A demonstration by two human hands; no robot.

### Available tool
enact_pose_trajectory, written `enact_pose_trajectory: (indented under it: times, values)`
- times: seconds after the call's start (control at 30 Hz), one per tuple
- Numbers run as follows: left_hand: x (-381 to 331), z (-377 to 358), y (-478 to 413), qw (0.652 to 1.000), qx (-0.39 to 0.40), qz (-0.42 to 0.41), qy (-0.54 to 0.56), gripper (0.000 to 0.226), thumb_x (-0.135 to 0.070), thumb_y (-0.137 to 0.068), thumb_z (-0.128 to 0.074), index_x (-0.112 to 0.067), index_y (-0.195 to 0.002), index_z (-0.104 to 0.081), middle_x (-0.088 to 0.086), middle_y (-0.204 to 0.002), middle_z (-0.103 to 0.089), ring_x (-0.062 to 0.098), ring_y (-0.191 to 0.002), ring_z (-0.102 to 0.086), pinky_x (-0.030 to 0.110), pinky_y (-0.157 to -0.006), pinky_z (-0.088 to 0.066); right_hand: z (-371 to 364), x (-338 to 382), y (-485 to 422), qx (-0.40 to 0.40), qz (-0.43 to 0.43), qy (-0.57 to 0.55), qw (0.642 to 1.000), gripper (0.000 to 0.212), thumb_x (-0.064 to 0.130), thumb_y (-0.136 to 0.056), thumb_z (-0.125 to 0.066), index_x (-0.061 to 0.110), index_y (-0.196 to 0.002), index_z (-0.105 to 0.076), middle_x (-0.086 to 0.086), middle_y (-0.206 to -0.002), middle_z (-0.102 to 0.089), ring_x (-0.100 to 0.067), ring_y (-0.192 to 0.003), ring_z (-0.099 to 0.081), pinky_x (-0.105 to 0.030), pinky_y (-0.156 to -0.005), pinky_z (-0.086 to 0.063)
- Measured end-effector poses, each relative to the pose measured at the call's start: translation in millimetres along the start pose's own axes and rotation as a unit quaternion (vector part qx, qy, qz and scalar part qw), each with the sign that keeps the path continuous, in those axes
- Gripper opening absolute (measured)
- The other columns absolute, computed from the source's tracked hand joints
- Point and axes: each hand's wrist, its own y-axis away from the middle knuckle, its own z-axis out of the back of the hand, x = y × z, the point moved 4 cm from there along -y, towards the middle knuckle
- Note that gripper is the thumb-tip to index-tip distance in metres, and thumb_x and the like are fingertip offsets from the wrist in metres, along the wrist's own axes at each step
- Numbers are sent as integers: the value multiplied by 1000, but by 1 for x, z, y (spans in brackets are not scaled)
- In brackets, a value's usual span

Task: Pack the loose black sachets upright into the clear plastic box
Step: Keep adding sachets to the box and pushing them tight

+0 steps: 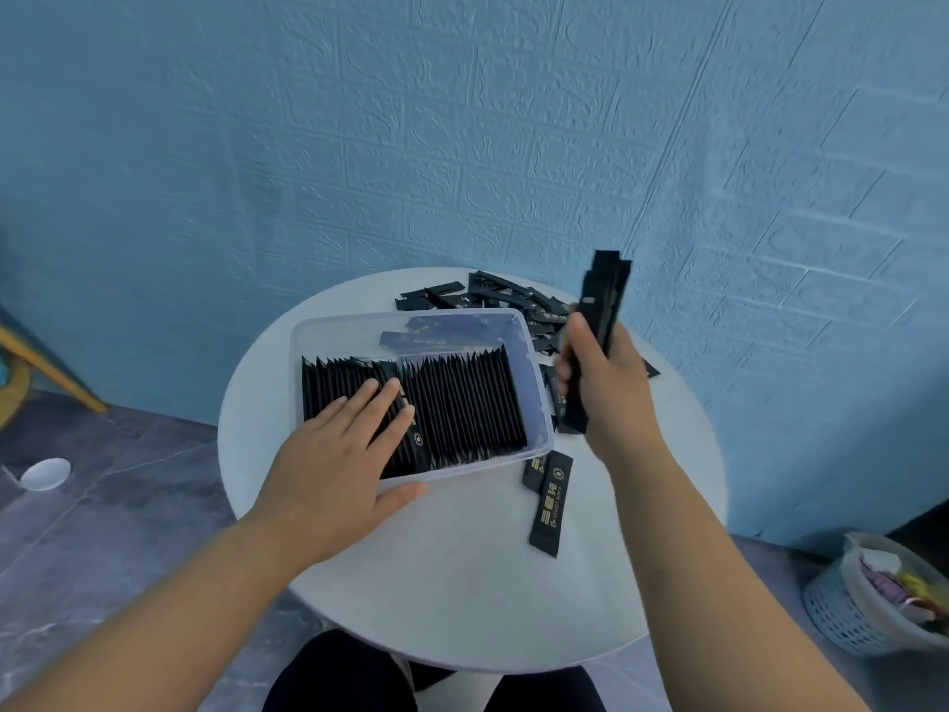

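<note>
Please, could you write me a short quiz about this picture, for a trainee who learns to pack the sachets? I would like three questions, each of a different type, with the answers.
1. True or false: the left hand lies with straight fingers on the packed sachets in the clear box.
2. What does the right hand grip? A) the box lid B) a bundle of sachets C) nothing
3. Fill in: seen from the person, the loose pile lies on the table ____ the box.

Key: 1 true; 2 B; 3 behind.
</note>
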Motion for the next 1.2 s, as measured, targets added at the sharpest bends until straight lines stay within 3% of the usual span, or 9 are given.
enact_pose_trajectory:
  times: [0.13, 0.3, 0.43, 0.6, 0.77, 0.87, 0.93, 1.07, 1.2]
  values:
    - [-1, -1, 1, 1000, -7, 3, 1, 79, -63, -94, -9, -9, -127, -58, 16, -139, -48, 30, -126, -49, 37, -104, -25, -59, 1, 10, 99, -14, -28, 995, 6, 22, -93, -55, 18, -91, -52, 0, -61, -49, -14, -55, -44, -26, -57, -42]
    - [-3, 1, 3, 1000, -16, 6, 4, 80, -62, -94, -7, -8, -128, -56, 16, -141, -46, 31, -128, -47, 39, -103, -25, -91, -31, 14, 136, -75, 82, 984, 19, 15, -88, -61, 11, -103, -51, -5, -75, -61, -13, -63, -59, -26, -63, -53]
    - [-3, -1, 5, 1000, -23, 4, 7, 79, -62, -94, -7, -9, -130, -54, 16, -142, -44, 31, -130, -45, 39, -105, -25, -86, -41, 13, 157, -75, 167, 971, 28, 13, -83, -65, 14, -108, -53, -7, -81, -69, -20, -76, -68, -37, -75, -58]
    - [-4, 0, 5, 999, -31, 9, 10, 79, -61, -94, -6, -10, -130, -56, 15, -141, -46, 30, -129, -46, 42, -107, -37, -79, -40, 10, 167, -35, 265, 949, 21, 12, -81, -67, 18, -99, -59, 1, -81, -67, -14, -76, -64, -24, -65, -53]
    - [-5, 1, 7, 999, -43, 14, 5, 78, -61, -94, -10, -7, -136, -46, 17, -145, -40, 29, -132, -42, 42, -107, -29, -87, -40, 13, 143, -31, 226, 963, 21, 15, -79, -71, 13, -98, -63, -2, -87, -69, -15, -80, -66, -29, -70, -57]
    - [-5, 1, 8, 999, -40, 23, -3, 80, -63, -91, -17, -4, -136, -46, 18, -146, -37, 29, -132, -42, 42, -110, -32, -96, -44, 19, 152, -14, 239, 959, 19, 22, -80, -70, 13, -96, -64, -1, -86, -68, -15, -79, -65, -28, -69, -55]
    - [-5, 1, 8, 999, -33, 24, -1, 81, -63, -92, -13, -2, -135, -45, 19, -146, -37, 30, -133, -41, 42, -107, -27, -94, -44, 21, 168, -40, 212, 962, 16, 21, -81, -69, 14, -95, -64, -3, -86, -69, -16, -79, -65, -29, -70, -55]
    - [-6, 0, 8, 999, -38, 21, -5, 83, -64, -85, -27, -1, -135, -47, 18, -146, -38, 31, -134, -39, 43, -104, -25, -81, -42, 21, 216, -106, 137, 961, 17, 11, -82, -67, 12, -98, -64, -8, -85, -72, -19, -80, -70, -27, -63, -57]
    - [-8, -2, 7, 999, -32, 44, -4, 87, -66, -81, -29, -1, -137, -43, 23, -145, -37, 36, -134, -37, 48, -104, -24, -84, -45, 24, 198, -51, 238, 949, 17, 12, -80, -68, 12, -96, -62, -6, -83, -71, -20, -78, -68, -34, -69, -58]
